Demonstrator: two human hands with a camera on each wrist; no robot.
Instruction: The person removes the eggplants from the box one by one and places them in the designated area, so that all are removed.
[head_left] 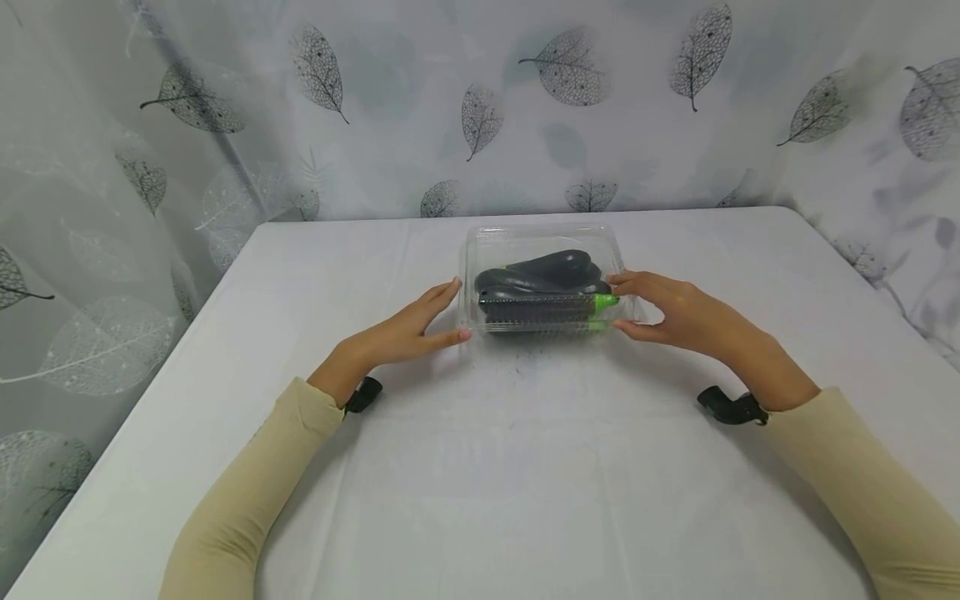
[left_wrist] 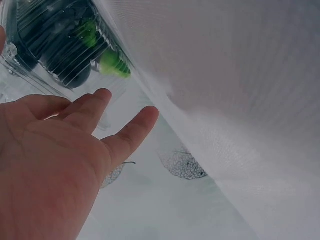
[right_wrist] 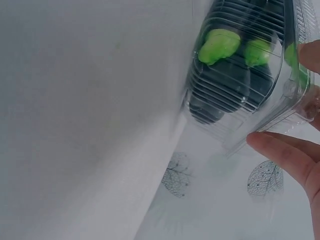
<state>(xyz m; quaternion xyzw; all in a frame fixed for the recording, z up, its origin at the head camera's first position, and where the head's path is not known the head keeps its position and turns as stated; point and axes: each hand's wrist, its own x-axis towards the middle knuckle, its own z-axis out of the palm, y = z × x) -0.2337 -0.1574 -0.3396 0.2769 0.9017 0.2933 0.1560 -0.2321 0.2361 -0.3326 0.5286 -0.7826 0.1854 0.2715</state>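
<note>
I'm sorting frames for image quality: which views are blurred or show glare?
Head view: sharp, evenly lit, soft shadows under both arms. Left wrist view: left hand close and soft, clear box smeared. Right wrist view: tablecloth blurred, ridged box streaked with reflections.

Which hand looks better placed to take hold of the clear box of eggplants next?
Probably the right hand: its fingers already touch the end of the clear box, thumb at the front corner. The left hand is open beside the other end, thumb near the corner; contact is unclear.
</note>
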